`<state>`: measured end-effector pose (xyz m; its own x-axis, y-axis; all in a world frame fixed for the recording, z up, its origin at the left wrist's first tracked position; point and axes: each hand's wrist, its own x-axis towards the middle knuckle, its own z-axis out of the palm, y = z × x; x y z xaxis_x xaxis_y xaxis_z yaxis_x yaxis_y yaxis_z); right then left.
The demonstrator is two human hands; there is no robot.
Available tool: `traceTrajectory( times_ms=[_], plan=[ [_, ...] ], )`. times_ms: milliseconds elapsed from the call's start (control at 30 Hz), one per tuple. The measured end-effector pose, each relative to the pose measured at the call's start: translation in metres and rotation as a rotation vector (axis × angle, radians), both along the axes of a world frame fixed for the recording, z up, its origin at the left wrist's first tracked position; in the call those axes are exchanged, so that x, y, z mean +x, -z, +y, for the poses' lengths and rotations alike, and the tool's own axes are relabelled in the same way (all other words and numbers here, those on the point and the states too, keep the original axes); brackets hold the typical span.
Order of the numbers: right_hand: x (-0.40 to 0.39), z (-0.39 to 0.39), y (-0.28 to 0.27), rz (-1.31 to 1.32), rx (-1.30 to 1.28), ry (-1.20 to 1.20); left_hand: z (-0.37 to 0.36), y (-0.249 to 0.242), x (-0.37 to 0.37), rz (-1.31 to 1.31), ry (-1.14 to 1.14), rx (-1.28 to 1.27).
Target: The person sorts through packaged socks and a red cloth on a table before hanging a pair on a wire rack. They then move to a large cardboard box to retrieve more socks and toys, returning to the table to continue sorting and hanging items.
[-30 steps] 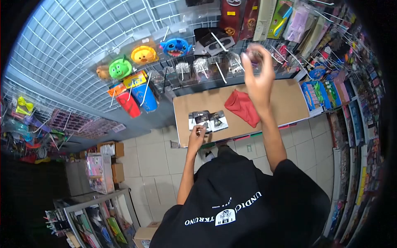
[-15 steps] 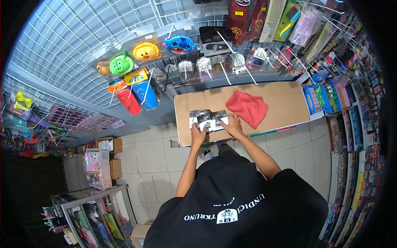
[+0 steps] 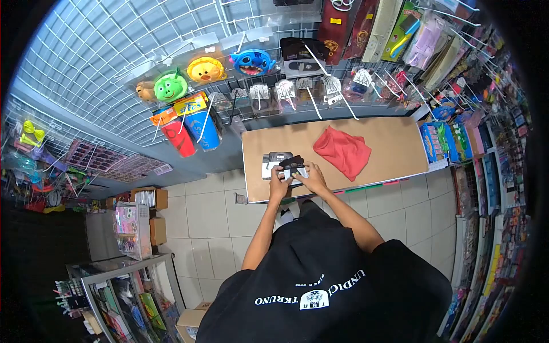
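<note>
My left hand [image 3: 278, 185] and my right hand [image 3: 313, 179] are closed on opposite sides of a small black-and-white packet [image 3: 294, 170], near the front edge of the counter. The packet seems tilted up, and its print is too small to read. Just left of it and behind my left hand, another packet with a dark top and white lower part [image 3: 273, 157] lies on the brown counter [image 3: 394, 140]. To the right of my right hand is a crumpled red cloth [image 3: 343, 151], apart from my fingers.
Behind the counter a white wire grid [image 3: 143, 34] holds hanging goods, among them a blue character pouch [image 3: 252, 62] and metal hooks that jut out. Blue boxes [image 3: 437, 140] stand at the counter's right end. A glass display case [image 3: 134, 297] is at lower left.
Both hands have drawn closer together, the right one moving left. They now grip one packet between them, where before they lay spread over a row of packets. The red cloth stays put.
</note>
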<state>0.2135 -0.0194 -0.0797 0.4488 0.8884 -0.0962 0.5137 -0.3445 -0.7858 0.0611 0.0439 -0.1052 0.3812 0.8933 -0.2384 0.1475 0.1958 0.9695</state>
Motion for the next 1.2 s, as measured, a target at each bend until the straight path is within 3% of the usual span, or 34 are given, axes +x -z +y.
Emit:
traceTrajectory(
  times_ms=[133,233,433,467,600,700,800,933,1033,1067,1200],
  plan=[
    [0.008,-0.002,0.004,0.129,0.127,0.132,0.000,-0.017,-0.006,-0.121,0.040,-0.081],
    [0.020,-0.002,0.006,0.683,0.163,0.054,-0.005,-0.041,-0.010,-0.121,0.105,-0.130],
    [0.016,-0.015,-0.028,0.684,0.174,-0.016,-0.013,-0.065,-0.008,-0.134,0.086,-0.173],
    [0.016,-0.016,-0.032,0.667,0.145,-0.016,-0.011,-0.072,-0.009,0.036,0.117,-0.114],
    [0.014,-0.018,-0.028,0.587,0.152,-0.029,-0.012,-0.062,-0.005,-0.011,0.104,0.043],
    [0.001,-0.018,-0.031,0.770,0.302,0.046,-0.013,-0.052,-0.002,-0.111,-0.002,0.062],
    [-0.007,-0.031,-0.041,0.732,0.325,-0.156,-0.010,-0.041,-0.002,-0.120,-0.118,0.011],
    [-0.016,-0.056,-0.083,0.675,0.173,-0.315,-0.011,-0.063,-0.005,-0.050,-0.210,0.074],
    [-0.011,-0.058,-0.088,0.411,0.103,-0.410,-0.015,-0.070,-0.008,0.063,-0.172,0.137],
    [-0.011,-0.057,-0.086,0.525,0.080,-0.379,-0.016,-0.071,-0.008,0.073,-0.152,0.146],
    [-0.008,-0.051,-0.082,0.566,0.140,-0.428,-0.017,-0.062,-0.009,0.076,-0.105,0.191]
  ],
)
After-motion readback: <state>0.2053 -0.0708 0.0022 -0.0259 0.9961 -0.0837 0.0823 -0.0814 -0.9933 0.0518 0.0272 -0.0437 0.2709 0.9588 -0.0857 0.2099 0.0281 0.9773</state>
